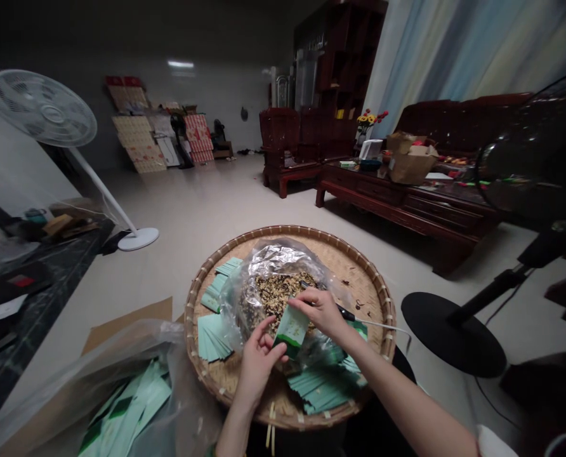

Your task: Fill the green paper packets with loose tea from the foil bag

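Observation:
A small light-green paper packet (pixel 293 328) with a darker green lower edge is held between both hands, over an open clear plastic bag (pixel 278 254). My right hand (pixel 322 311) pinches its top edge. At its lower left side, my left hand (pixel 260 357) grips it with thumb and fingers. Inside the bag lies a loose mix of pale and dark bits (pixel 277 293). A black handle-like tool with a white cable (pixel 346 313) sits partly hidden behind my right wrist. Fanned flat packets (pixel 325 388) lie below my right hand; more packets (pixel 213 337) rest at the left.
A round woven bamboo tray (pixel 382 298) carries all this. Left of it stands a plastic bag of green packets (pixel 135 406) near cardboard (pixel 125 325). A black fan base (pixel 453 333) is at right, a white fan (pixel 49 114) at left, and a wooden table (pixel 382 206) beyond.

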Motion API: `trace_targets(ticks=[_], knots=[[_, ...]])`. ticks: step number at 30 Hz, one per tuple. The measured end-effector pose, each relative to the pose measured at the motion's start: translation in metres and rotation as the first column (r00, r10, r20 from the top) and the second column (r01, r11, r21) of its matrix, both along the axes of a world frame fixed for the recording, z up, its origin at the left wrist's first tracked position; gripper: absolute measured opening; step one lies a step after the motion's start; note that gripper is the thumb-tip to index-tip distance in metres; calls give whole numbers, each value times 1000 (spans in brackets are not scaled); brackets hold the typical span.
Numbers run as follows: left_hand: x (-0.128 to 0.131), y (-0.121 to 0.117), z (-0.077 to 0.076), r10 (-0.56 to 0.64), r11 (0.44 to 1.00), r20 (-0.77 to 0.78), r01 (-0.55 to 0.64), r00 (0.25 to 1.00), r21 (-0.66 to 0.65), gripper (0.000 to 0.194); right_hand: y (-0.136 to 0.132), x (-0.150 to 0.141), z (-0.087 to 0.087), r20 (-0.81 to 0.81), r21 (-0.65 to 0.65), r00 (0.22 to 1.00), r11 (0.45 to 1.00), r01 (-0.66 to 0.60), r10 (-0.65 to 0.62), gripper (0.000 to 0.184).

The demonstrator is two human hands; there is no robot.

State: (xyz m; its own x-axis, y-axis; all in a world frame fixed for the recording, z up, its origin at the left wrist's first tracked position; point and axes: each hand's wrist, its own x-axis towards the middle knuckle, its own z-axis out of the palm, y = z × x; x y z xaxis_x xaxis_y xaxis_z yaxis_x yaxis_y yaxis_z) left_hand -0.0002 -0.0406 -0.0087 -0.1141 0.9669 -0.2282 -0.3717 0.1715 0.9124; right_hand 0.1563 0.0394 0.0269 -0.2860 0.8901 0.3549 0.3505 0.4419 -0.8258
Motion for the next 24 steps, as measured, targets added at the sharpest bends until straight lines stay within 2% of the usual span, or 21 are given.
trace_targets(ticks=[2, 5, 8, 10, 14, 17, 20, 24], knots=[[1, -1, 0, -16, 1000, -19, 16, 1000, 6, 61, 2, 2, 1, 5, -1, 1000, 1000, -24, 24, 31], [0, -2, -1, -56, 998, -31, 56, 998, 2, 59, 2, 4, 2, 17, 67, 1000, 998, -11, 10, 33], [1, -2, -4, -85, 996, 0, 85, 996, -6, 70, 2, 3, 2, -2, 117, 1000, 993, 29, -29, 34], [2, -2, -5, -129, 991, -2, 129, 992, -23, 71, 1, 1, 2, -19, 117, 999, 992, 50, -49, 34], [3, -4, -4, -210, 977, -73, 207, 975, -44, 42, 2, -1, 3, 8, 114, 999, 993, 35, -36, 37], [2, -4, -3, -248, 969, -88, 246, 965, -37, 35, 4, 0, 4, 25, 89, 1000, 996, 3, -6, 38], [0, -3, -5, -206, 978, -88, 203, 975, -44, 40, 7, 0, 1, -28, 23, 999, 1000, 19, -18, 38], [0, -2, -9, -65, 995, -64, 60, 996, -78, 44, 11, 2, -11, -243, -152, 952, 977, 150, -184, 40]])
